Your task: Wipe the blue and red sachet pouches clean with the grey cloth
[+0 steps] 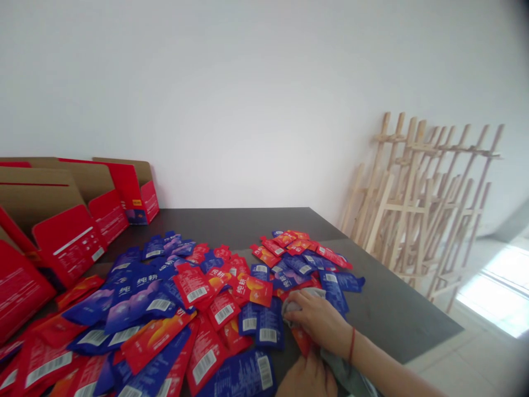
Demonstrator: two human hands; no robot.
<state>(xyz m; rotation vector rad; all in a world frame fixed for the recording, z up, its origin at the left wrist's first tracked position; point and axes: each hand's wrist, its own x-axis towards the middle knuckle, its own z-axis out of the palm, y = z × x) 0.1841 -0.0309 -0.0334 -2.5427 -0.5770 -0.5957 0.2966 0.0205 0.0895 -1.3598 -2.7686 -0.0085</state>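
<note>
Toward five o'clock in our view, a red-and-orange sachet (pixel 302 339) lies between our two hands just above the worktop (pixel 384 309), or on it; we cannot tell which. It is a flat, glossy packet, red with an orange patch, and much of it is hidden by our hands and a crumpled grey cloth (pixel 316 292). Our right hand (pixel 320 320), with a red cord (pixel 352 344) round its wrist, comes in from four o'clock; its fingers (pixel 296 315) are curled closed on the cloth, against the sachet's upper part. Our left hand (pixel 308 379), at the bottom edge, has its fingers drawn narrow on the sachet's lower end. At nine o'clock we have a row of red cardboard boxes (pixel 68 242), open, with plain brown inner faces and raised flaps; the farthest carries a blue printed panel. We cannot see down to their bottoms, so we cannot tell what they hold. A large heap of red and blue sachets (pixel 136 298), many showing white barcodes, spreads across seven and eight o'clock, close to the boxes. A smaller heap of sachets (pixel 297 259) lies between four and five o'clock, beyond our right hand. Wooden easels (pixel 407 207) lean by the wall at three o'clock.
</note>
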